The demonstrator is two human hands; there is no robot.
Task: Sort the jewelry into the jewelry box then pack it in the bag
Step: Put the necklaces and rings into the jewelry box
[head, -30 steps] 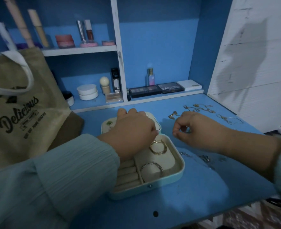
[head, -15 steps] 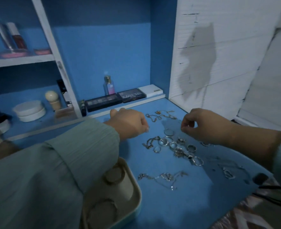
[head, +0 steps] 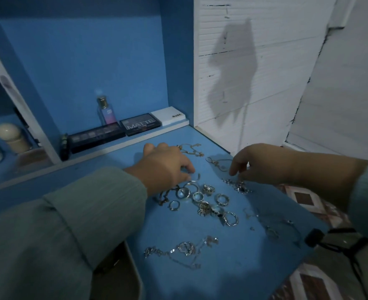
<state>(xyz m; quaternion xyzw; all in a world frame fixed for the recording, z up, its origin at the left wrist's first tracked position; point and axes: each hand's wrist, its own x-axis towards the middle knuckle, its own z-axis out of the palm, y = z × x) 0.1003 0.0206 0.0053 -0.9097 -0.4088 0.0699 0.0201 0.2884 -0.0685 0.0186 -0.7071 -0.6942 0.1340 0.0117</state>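
My left hand [head: 165,164] fingertips touch open bangle [head: 192,180], rings [head: 200,197] just below; right hand [head: 259,163] pinches chain cluster [head: 237,185].

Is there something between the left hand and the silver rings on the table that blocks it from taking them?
Nothing visible blocks it. The left hand is right at the far edge of the cluster of silver rings on the blue table, its fingertips at a curved silver bangle. The right hand is off to the side, at another jewelry piece.
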